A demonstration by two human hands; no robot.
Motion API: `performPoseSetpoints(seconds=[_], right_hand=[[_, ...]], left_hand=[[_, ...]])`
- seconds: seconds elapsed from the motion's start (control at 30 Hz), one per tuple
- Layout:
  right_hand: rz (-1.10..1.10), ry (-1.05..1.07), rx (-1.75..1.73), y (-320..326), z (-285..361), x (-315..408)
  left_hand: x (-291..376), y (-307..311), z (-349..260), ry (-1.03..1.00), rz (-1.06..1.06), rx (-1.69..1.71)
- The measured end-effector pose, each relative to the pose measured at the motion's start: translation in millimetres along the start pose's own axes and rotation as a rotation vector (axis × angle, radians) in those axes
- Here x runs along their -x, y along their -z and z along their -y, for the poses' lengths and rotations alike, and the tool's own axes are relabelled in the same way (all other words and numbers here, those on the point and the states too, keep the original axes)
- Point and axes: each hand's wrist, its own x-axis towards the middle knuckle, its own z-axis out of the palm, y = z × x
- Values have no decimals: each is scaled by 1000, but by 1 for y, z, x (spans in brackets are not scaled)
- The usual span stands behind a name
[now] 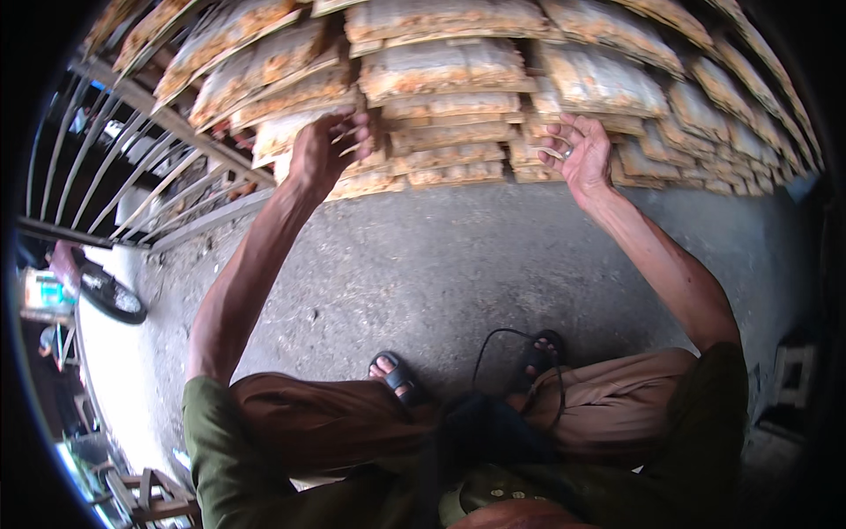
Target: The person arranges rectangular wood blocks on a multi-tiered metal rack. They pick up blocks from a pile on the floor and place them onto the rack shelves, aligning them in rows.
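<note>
My left hand (327,149) is raised at the left part of the stacked slabs, with its fingers apart and slightly curled. Nothing shows in it. My right hand (581,152), with a ring on one finger, is held palm inward and fingers apart before the right stacks, also holding nothing. Between and behind the hands stand rows of flat mottled white and orange slabs (443,69) on thin wooden boards, piled in several layers. Their exact material is hard to tell. Whether my left fingertips touch a slab cannot be made out.
Grey concrete floor (423,264) lies between my sandalled feet and the stacks. A slatted wooden fence (125,178) borders the left side. Beyond it are a wheel (112,294) and a wooden stool-like frame (149,496). A dark cord (486,344) loops near my right foot.
</note>
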Motion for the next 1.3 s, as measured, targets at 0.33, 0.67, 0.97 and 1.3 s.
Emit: performPoseSetpoints(seconds=[0.33,0.67,0.97,1.3], right_hand=[[-109,187,-21,45,40,-36],[-9,130,3,41,48,-62],[42,89,117,39,61,-69],[-192,-144,394,79,51,-33]], left_hand=[[24,-69,25,262,477,-390],[19,-80,48,314,594,-505],[11,-69,53,291,588,-477],[10,-65,52,305,535,-469]])
